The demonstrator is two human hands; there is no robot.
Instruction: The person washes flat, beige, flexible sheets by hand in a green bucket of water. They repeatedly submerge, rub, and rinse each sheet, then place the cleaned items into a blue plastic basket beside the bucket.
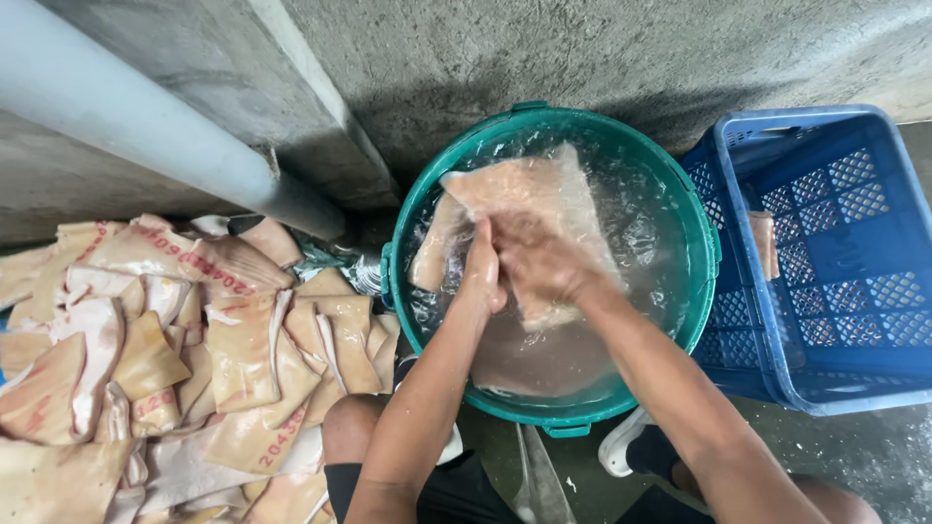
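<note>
Both hands grasp one pale skin slab (529,194) over the green tub (701,209) of water, left hand (482,272) and right hand (544,257) clenched on its lower edge; a second piece (432,257) floats at 9 o'clock. Judged early: one washed piece (765,243) hangs in the blue crate (825,378) at 3 o'clock; a large pile (175,359) waits at 8 o'clock. Wall and pipe (146,116) crowd 11 o'clock; crate room stays open.

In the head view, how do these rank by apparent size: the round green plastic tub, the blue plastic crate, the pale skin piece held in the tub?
1. Round green plastic tub
2. Blue plastic crate, close in size but partly out of frame, so unsure
3. Pale skin piece, clearly smallest
</note>
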